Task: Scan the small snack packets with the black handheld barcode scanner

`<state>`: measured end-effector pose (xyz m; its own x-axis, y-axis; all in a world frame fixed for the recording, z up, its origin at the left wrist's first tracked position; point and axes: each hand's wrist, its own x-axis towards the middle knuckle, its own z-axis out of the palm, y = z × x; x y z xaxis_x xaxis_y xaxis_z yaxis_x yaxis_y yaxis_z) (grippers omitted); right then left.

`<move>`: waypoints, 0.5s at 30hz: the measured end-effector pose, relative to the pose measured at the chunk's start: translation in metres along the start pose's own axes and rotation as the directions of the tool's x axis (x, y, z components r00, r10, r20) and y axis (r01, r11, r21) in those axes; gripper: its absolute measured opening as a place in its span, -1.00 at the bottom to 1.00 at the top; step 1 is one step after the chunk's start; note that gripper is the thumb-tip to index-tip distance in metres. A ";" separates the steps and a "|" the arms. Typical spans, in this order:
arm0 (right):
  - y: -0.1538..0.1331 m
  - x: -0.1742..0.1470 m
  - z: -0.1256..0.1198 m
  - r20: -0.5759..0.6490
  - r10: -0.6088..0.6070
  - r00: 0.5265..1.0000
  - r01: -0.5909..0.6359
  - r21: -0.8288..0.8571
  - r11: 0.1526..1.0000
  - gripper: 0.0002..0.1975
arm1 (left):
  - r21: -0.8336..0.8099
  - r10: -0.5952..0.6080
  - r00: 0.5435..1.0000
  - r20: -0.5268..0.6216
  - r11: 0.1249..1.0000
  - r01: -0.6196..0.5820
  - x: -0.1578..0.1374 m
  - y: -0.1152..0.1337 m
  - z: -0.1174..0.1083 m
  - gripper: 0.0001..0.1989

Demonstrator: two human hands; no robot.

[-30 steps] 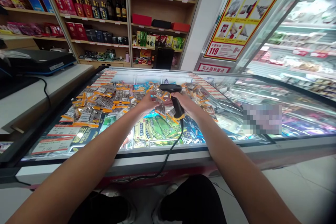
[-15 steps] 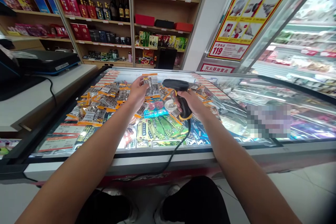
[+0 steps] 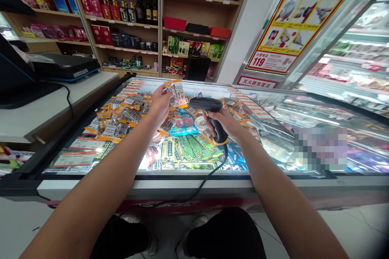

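Observation:
My left hand [image 3: 161, 103] pinches a small clear snack packet [image 3: 179, 94] with orange ends and a printed label, held above the glass top. My right hand [image 3: 226, 122] is wrapped round the grip of a black and yellow barcode scanner [image 3: 219, 131], its head pointing left toward the packet. From the handle a black cable [image 3: 209, 178] runs down over the cabinet's front edge. Many similar packets [image 3: 112, 129] lie heaped on the glass to the left, and more packets [image 3: 235, 107] lie behind the scanner. A small round white dish [image 3: 200, 123] shows between my hands.
Under me stands a glass-topped freezer cabinet [image 3: 146, 185], with green packages [image 3: 194, 147] showing through the glass. Price tags [image 3: 77, 158] lie at its left. A counter [image 3: 21, 123] with a scale [image 3: 68, 66] is on the left. Stocked shelves [image 3: 130, 24] stand behind.
The packet in my left hand has been raised and turned, so its label faces me more. The scanner has shifted slightly right and down in the picture. The whole view has also moved a little.

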<state>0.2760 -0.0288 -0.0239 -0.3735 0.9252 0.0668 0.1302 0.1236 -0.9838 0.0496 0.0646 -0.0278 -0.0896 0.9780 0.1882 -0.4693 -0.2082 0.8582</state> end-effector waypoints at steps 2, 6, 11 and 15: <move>0.001 0.000 0.000 0.004 -0.015 1.000 0.015 0.015 1.000 -0.78 | -0.010 0.006 1.000 0.001 1.000 -0.006 0.000 0.001 0.000 -0.69; 0.002 0.001 0.000 0.044 -0.031 0.999 0.030 0.016 0.999 -0.79 | -0.054 0.006 1.000 -0.012 0.999 -0.007 0.001 0.002 -0.001 -0.71; 0.001 0.001 0.002 0.058 -0.030 0.998 0.031 -0.009 0.999 -0.79 | -0.096 0.003 1.000 0.010 0.995 -0.002 0.001 0.001 -0.001 -0.69; 0.001 0.000 0.002 0.040 -0.034 0.999 0.034 0.003 0.999 -0.79 | -0.067 0.023 1.000 0.012 0.998 -0.022 0.002 -0.001 0.000 -0.70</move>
<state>0.2744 -0.0292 -0.0253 -0.4140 0.9054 0.0937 0.1145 0.1539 -0.9814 0.0500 0.0669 -0.0286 -0.0893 0.9729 0.2135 -0.5246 -0.2282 0.8202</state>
